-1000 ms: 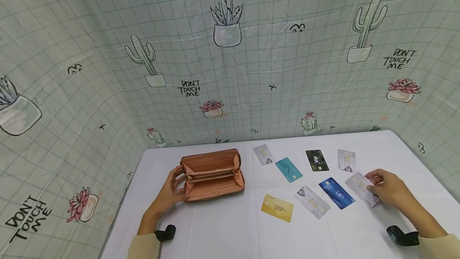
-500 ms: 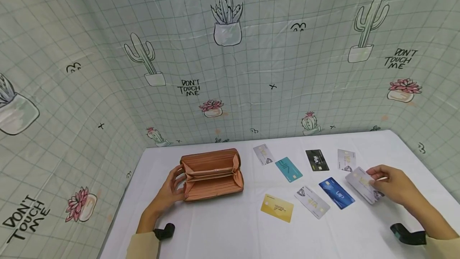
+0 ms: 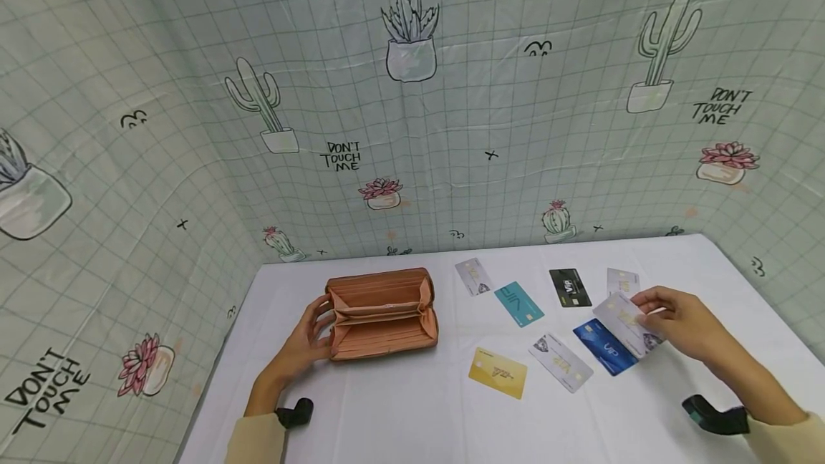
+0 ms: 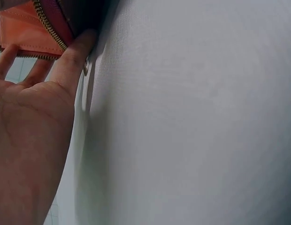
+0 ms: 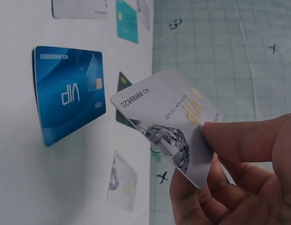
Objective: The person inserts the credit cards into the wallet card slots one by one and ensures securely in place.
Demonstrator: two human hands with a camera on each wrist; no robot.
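An orange-brown zip wallet [image 3: 383,317] lies spread open on the table, its inner compartments facing up. At its left end my left hand [image 3: 303,339] holds the side, thumb along the near corner and fingers on the zipped edge [image 4: 51,33]. My right hand [image 3: 683,324] pinches a silver VIP card [image 5: 169,122] between thumb and fingers, raised off the table and tilted. In the head view the held card overlaps the blue VIP card [image 3: 606,347], which lies flat. Just behind is another silver card [image 3: 623,280], partly hidden.
Between wallet and right hand lie a teal card [image 3: 519,304], a black card [image 3: 570,288], a gold card [image 3: 498,373] and silver cards [image 3: 561,362]. A white cloth covers the table [image 3: 387,414]; a cactus-print curtain [image 3: 477,106] surrounds it. Black wrist cameras [image 3: 715,415] sit on both wrists.
My right hand has lifted the silver card off the table and carried it left, over the blue card. The left hand and wallet have stayed in place.
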